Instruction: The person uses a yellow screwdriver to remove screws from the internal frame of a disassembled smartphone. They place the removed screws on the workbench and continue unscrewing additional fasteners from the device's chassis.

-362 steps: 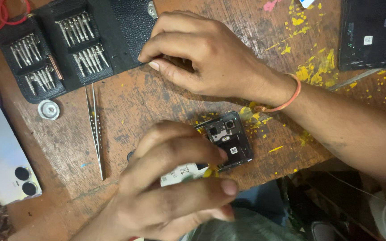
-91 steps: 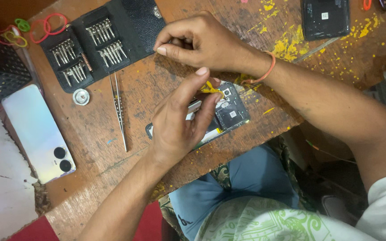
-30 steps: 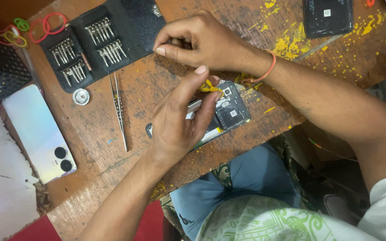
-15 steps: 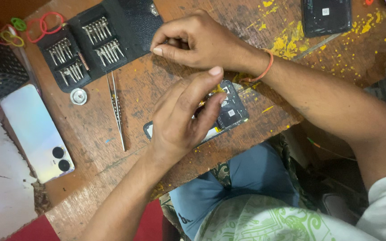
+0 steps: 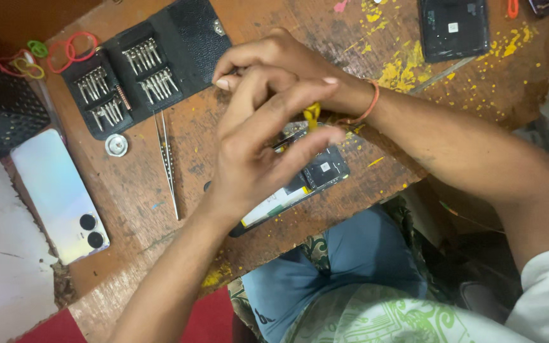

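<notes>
**Two hands over an open phone**

Two hands met above the open phone (image 5: 300, 181), which lay on the wooden table (image 5: 408, 159) near its front edge, with its insides showing. My left hand (image 5: 255, 159) hovered over the phone with fingers spread loose, and I could not tell if it gripped anything. My right hand (image 5: 274, 63) was curled shut, pinching a small yellow tool (image 5: 312, 114). Tweezers (image 5: 168, 162) lay just left of the phone. Farther out I saw a black bit case (image 5: 141, 70), a small round metal piece (image 5: 116, 145) and a shiny phone back (image 5: 58, 194).
</notes>
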